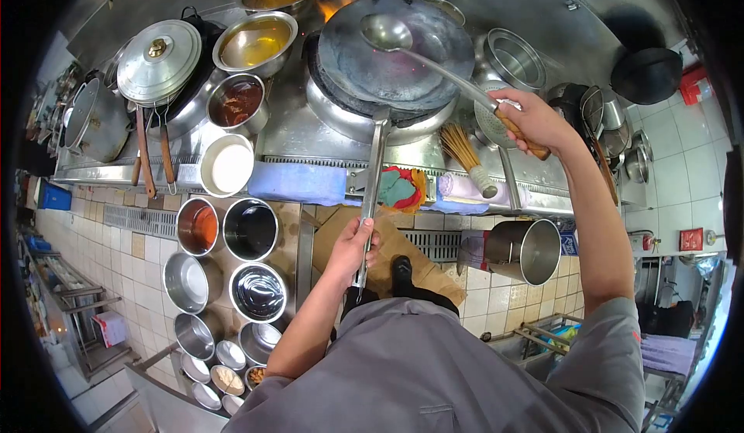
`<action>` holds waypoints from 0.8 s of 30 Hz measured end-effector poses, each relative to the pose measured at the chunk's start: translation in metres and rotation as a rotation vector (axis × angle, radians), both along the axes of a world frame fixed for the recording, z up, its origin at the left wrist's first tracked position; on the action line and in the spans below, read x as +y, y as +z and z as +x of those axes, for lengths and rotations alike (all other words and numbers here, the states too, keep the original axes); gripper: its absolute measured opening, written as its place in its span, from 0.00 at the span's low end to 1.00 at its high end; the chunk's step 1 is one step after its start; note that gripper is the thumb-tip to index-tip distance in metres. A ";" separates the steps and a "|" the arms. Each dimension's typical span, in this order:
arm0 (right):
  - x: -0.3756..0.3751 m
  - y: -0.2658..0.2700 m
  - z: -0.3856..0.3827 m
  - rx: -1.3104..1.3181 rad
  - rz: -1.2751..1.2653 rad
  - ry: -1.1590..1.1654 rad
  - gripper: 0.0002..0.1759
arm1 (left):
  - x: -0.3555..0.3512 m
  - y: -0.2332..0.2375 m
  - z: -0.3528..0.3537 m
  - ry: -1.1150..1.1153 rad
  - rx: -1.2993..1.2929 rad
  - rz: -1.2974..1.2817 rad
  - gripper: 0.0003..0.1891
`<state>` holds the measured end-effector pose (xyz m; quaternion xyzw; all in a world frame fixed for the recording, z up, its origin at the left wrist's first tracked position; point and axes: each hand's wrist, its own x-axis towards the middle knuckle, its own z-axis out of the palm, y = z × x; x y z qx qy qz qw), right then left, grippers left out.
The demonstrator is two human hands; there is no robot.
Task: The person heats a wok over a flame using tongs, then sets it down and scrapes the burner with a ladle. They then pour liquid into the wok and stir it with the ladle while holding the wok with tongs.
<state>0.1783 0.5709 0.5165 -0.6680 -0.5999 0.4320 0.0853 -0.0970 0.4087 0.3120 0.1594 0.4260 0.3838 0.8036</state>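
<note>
My left hand (353, 253) is closed around the long metal handle of a wok (349, 65), which sits tilted over the burner at the middle of the stove. In my right hand (536, 123), the fingers wrap the wooden grip of a ladle (385, 33). The ladle's bowl hangs over the upper part of the wok and overlaps its inside in this view. No food shows in the wok. An orange flame (333, 5) rises at its far left rim.
Left of the wok stand bowls of yellow oil (291, 46), a pot of red-brown sauce (262, 100) and a lidded pan (155, 73). A bamboo brush (463, 154) and a perforated skimmer (487, 115) lie at right. Several sauce pots (277, 274) stand lower left, a tall pot (540, 252) lower right.
</note>
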 end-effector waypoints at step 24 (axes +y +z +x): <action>0.001 0.007 -0.002 -0.046 -0.049 0.009 0.23 | 0.013 0.010 0.011 -0.019 -0.082 0.034 0.10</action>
